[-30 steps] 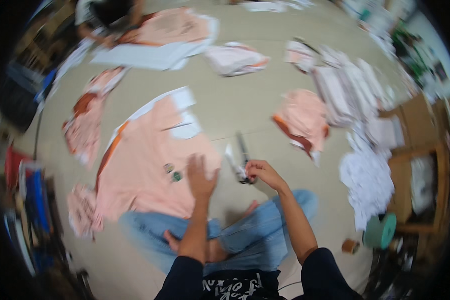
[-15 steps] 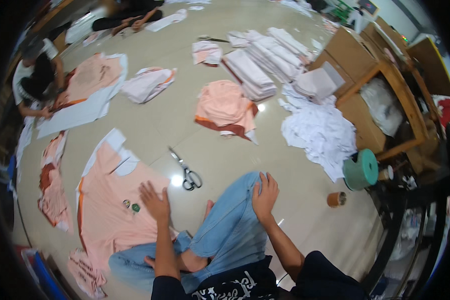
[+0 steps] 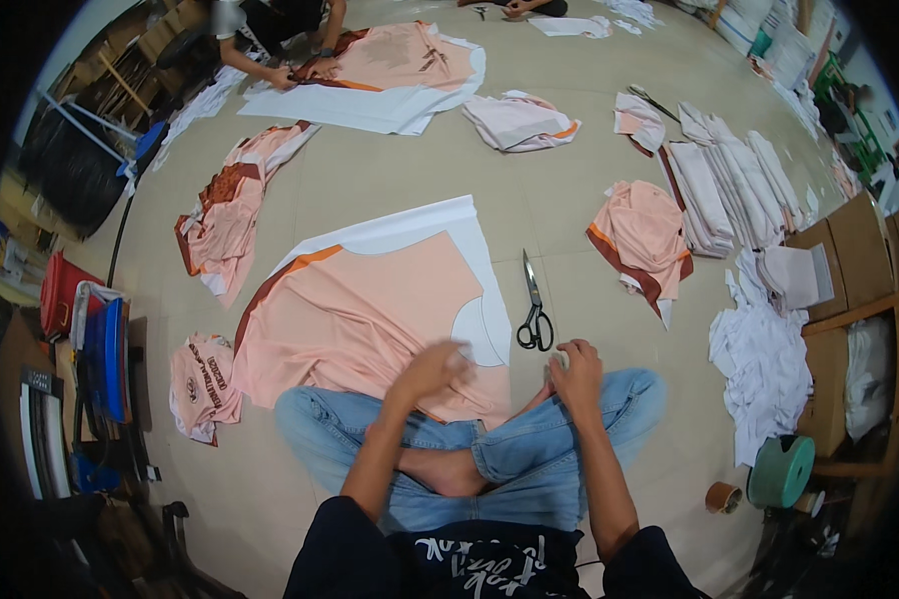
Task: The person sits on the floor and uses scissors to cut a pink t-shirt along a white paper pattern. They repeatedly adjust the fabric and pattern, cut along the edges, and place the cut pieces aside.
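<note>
A peach fabric panel (image 3: 370, 299) with an orange and brown edge and white margins lies spread on the floor before my crossed legs. Over its near right part hovers my left hand (image 3: 432, 371), its fingers smeared by motion. My right hand (image 3: 576, 375) is by my right shin, fingers loosely bent and apart, holding nothing. Just beyond it, a pair of black-handled scissors (image 3: 534, 317) lies on the floor with the blades pointing away. A small printed peach piece (image 3: 206, 384) sits left of the panel.
Peach fabric heaps (image 3: 641, 240) and folded white stacks (image 3: 724, 190) lie at right, near white scraps (image 3: 759, 354). A green roll (image 3: 779, 472) and brown cup (image 3: 722, 497) stand lower right. At far left, another person's hands (image 3: 315, 70) work on a peach panel (image 3: 415, 60).
The view has swung left. My left hand has come up off the fabric and moved right; my right hand has left my knee. The panel's round emblems no longer show.
</note>
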Available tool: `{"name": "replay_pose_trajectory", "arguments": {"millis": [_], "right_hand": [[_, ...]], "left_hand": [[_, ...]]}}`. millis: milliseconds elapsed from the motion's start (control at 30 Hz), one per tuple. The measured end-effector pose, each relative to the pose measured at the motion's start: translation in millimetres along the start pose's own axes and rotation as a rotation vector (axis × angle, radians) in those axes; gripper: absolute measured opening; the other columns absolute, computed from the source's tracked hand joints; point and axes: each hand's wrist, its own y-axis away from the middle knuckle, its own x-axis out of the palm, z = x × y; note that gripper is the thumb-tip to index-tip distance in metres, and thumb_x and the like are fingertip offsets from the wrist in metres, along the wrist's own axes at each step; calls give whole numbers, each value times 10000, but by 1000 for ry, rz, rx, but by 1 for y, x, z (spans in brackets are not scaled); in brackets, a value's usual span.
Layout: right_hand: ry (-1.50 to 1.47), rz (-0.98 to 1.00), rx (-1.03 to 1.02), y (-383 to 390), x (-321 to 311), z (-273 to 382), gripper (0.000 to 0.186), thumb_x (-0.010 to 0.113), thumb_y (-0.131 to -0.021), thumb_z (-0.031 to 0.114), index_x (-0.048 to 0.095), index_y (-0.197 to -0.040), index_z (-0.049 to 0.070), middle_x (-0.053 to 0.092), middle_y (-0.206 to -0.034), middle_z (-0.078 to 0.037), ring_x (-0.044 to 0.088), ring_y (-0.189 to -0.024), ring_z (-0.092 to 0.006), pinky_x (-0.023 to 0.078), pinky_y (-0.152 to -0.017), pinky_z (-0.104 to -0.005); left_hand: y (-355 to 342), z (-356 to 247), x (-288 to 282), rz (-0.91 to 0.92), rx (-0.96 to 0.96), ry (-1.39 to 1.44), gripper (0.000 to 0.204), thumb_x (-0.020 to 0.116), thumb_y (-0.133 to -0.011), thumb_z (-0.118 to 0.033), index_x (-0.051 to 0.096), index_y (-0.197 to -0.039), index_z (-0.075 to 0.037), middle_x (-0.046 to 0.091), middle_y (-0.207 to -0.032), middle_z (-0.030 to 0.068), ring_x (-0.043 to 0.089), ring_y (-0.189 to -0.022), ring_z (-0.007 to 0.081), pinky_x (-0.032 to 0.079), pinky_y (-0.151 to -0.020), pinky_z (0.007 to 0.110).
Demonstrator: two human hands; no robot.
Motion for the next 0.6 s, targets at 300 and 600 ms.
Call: {"name": "replay_pose_trajectory", "arguments": {"millis": [300, 600], "right_hand": [[-91, 16, -72, -41, 71, 26, 309, 712, -880, 118, 622, -1160, 24, 589, -1101, -166, 589, -1059, -371, 501, -869, -481], [197, 254, -57, -15, 53, 54, 297, 727, -886, 276, 686, -1015, 12, 701, -947, -197, 665, -863, -418, 479, -834, -526]], "left_hand": [[-67, 117, -152, -615, -307, -460, 747, 715, -912, -453, 488, -1520, -84, 249, -1648, 313, 207, -1533, 501, 197, -1237, 601], [86, 92, -137, -908, -469, -246, 494, 750, -893, -394, 687, -1188, -3, 622, -1342, 238, 504, -1350, 444, 386, -1087, 601]]}}
